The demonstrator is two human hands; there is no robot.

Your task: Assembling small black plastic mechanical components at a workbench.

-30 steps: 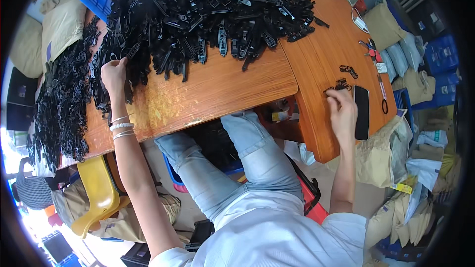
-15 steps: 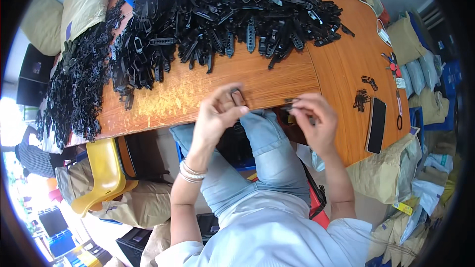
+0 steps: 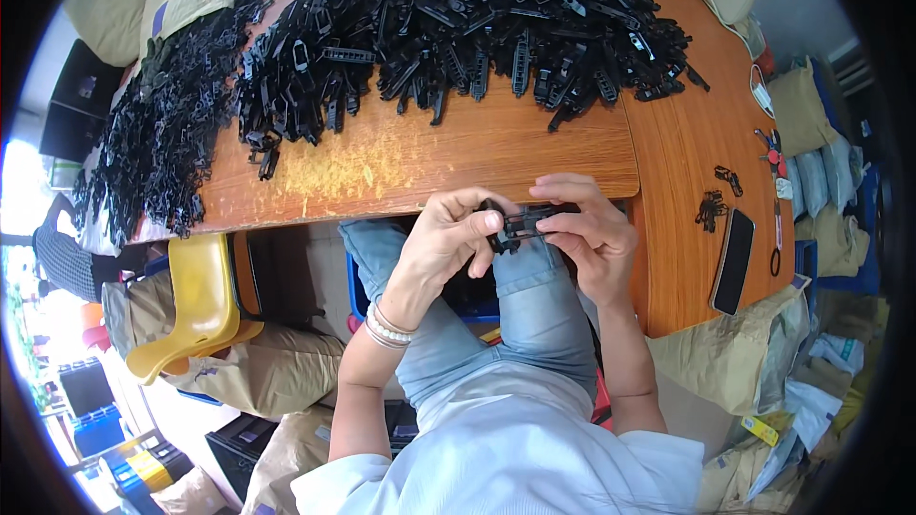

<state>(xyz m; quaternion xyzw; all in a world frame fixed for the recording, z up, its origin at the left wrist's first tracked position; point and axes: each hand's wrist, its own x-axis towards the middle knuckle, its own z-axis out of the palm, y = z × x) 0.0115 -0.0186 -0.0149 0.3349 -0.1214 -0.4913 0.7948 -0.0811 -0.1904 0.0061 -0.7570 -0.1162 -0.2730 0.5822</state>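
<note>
Above my lap, just off the table's near edge, my two hands meet around small black plastic parts. My left hand [image 3: 450, 236] pinches a dark clip-like piece [image 3: 496, 236] between thumb and fingers. My right hand [image 3: 593, 236] is closed on a longer, narrow black piece [image 3: 525, 219], whose left end touches the clip-like one. Whether the two are joined I cannot tell, since fingers cover much of them. On the table lies a big heap of similar black plastic parts [image 3: 458, 29], with a second pile of smaller black parts [image 3: 167, 133] at its left.
The wooden table [image 3: 553, 157] runs across in front of me. Toward its right lie a phone [image 3: 731, 262], a few small black pieces [image 3: 712, 210], scissors [image 3: 775, 248] and red-handled pliers [image 3: 774, 154]. A yellow chair [image 3: 202, 305] and paper sacks [image 3: 286, 377] stand left.
My hands have come together, bringing the black pieces into contact; the right hand moved left. The view has shifted slightly, so the table appears a little farther right.
</note>
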